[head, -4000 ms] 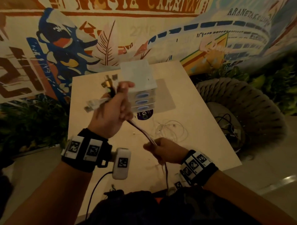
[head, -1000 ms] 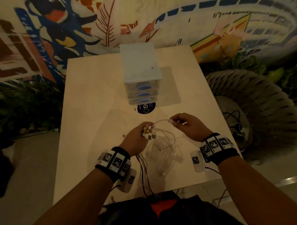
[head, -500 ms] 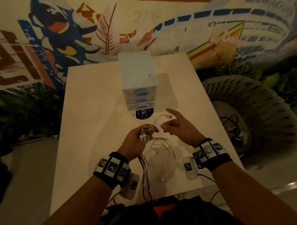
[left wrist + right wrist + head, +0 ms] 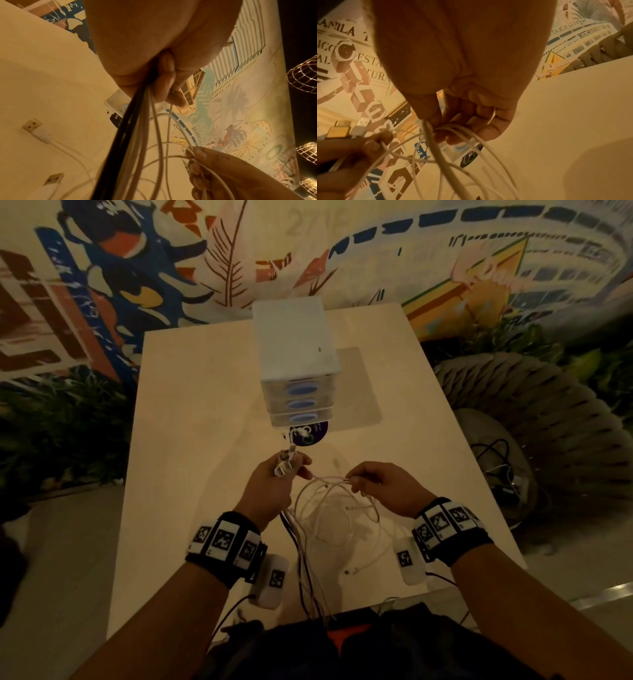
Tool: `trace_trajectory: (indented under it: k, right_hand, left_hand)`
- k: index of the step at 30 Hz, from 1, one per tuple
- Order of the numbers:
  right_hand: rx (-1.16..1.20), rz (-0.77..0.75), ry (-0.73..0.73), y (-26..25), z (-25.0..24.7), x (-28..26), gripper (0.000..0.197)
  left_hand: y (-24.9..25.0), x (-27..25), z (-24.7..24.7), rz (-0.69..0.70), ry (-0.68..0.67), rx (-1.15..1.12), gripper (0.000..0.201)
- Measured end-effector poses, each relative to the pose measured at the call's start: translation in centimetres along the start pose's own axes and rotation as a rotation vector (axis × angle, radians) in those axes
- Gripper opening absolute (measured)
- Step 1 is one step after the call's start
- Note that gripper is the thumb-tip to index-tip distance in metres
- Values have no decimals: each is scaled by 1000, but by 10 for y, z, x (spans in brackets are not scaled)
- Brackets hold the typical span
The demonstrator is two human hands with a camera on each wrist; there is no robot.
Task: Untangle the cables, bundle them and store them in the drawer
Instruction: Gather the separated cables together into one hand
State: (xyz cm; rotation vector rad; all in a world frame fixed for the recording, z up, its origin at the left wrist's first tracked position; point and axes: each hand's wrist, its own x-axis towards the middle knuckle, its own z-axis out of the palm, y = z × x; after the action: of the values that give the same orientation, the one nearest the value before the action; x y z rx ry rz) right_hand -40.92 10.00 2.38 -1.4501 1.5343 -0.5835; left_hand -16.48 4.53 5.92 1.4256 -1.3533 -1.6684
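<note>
My left hand (image 4: 281, 478) grips a bundle of cables (image 4: 308, 573) just below their plugs (image 4: 285, 463), which stick up out of the fist; dark and white strands (image 4: 137, 135) hang down toward my lap. My right hand (image 4: 371, 481) pinches white cable loops (image 4: 329, 508) that droop onto the table; its fingers (image 4: 488, 129) curl round several strands (image 4: 436, 146). The white three-drawer unit (image 4: 294, 364) stands mid-table behind both hands, its drawers (image 4: 301, 405) closed. Loose USB plugs (image 4: 32, 125) lie on the table.
The pale table (image 4: 191, 419) reaches to a painted mural wall. A dark round sticker (image 4: 310, 434) lies in front of the drawer unit. A woven chair (image 4: 534, 412) holding dark cables (image 4: 496, 460) stands to the right of the table.
Four seconds ago both hands held the bundle stretched above the table. Since then the right hand reached for the white cable on the table and now pinches its loops; the left raised the plugs.
</note>
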Motion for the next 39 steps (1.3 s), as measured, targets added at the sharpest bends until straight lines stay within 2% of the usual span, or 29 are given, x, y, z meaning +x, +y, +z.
trace_trajectory:
  k: [5,11,17,24,29,33,35,36,39]
  right_hand:
    - [94,16,-16,-1,-5,2,15]
    - [89,6,45,-4,-8,15,14]
    - [116,50,11,-9,-14,26,15]
    - [451,124,-127,-19,-12,34,23]
    - [523,194,-76,-16,-5,39,12]
    - [464,227,-26,-11,-4,42,7]
    - [364,238,-22,-5,-6,44,6]
    - [290,238,-19,-2,-8,43,6]
    - [-39,143,137,5,-9,31,10]
  left_hand:
    - [-2,2,-3,-14,91,39,28]
    - [-4,10,-5,-81,104,51,28]
    - [-11,18,-9,-153,91,12,28]
    - [-13,22,-11,-133,78,87,26]
    - [-12,23,-5,-115,85,154,34]
    - [-11,24,-3,30,-7,323,20]
    - [-14,28,-7,41,-80,477,15]
    - [-14,29,-8,29,-81,485,13]
    - [-14,29,-9,-31,-26,392,34]
